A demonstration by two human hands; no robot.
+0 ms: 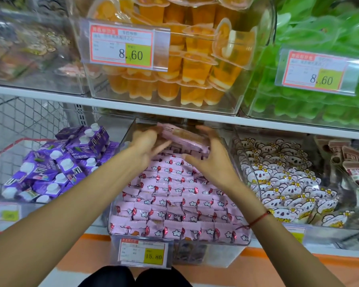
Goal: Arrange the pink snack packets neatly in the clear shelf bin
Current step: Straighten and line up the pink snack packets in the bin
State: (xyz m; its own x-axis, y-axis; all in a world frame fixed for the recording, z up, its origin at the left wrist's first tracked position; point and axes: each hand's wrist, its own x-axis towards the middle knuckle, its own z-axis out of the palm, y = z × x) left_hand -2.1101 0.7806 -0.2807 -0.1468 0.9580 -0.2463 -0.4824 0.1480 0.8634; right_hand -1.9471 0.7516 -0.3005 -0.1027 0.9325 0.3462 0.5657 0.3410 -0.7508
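Below both forearms, nearest the person, the bin (245, 241) shows its clear front wall, and the packets (174, 206) fill it in overlapping rows that climb away toward the hands; a price tag (142, 254) hangs on that front wall; farther in, at the back of the bin and just under the shelf (71, 96) above, both hands work at the top of the pile; the left hand (145, 147) lies on the left with blurred fingers reaching right, under or against one loose packet (184, 136), though the blur hides whether it pinches it; the right hand (210, 160) sits on the right, fingers spread and curved, thumb low, cupping the packet's right end without plainly closing on it; the hands stand apart with the loose packet between them; its long axis runs left to right, tilted so the left end is higher and farther, and it sits above the back rows, not yet laid flat; both hands look about equally near, the left perhaps nearer its upper end; my judgement is that the coming move turns on lowering it level into the back row.
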